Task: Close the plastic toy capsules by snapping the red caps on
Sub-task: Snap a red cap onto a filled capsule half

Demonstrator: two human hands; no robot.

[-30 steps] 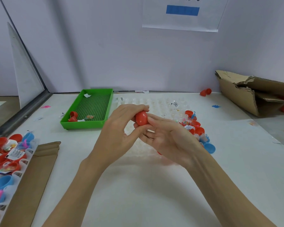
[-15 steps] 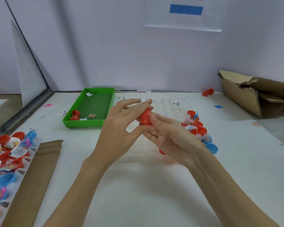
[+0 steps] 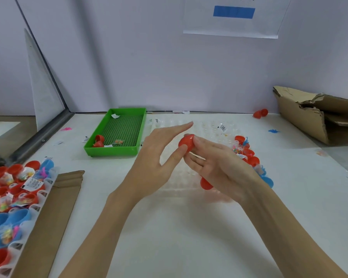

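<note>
Your right hand (image 3: 215, 165) has its fingertips (image 3: 197, 140) curled round the far side of the red capsule (image 3: 186, 143), pinching it and holding it up above the clear tray (image 3: 189, 125). Your left hand (image 3: 159, 157) is spread, its fingers straight and apart: the forefinger points out past the top of the capsule without touching it, while the thumb tip (image 3: 181, 151) lies against the capsule's near lower side. So the capsule sits between your left thumb and your right fingertips, in the air over the middle of the white table (image 3: 179, 237).

Below your right palm another red piece (image 3: 205, 184) shows, partly hidden. Just right of that hand lie open red and blue capsule halves (image 3: 249, 155). The green tray (image 3: 119, 133) stands to the left, farther back, with red pieces in its near corner. At the far left edge sits a rack of filled capsules (image 3: 10, 187) beside a cardboard strip (image 3: 54, 207); a torn cardboard box (image 3: 317, 115) lies far right.
</note>
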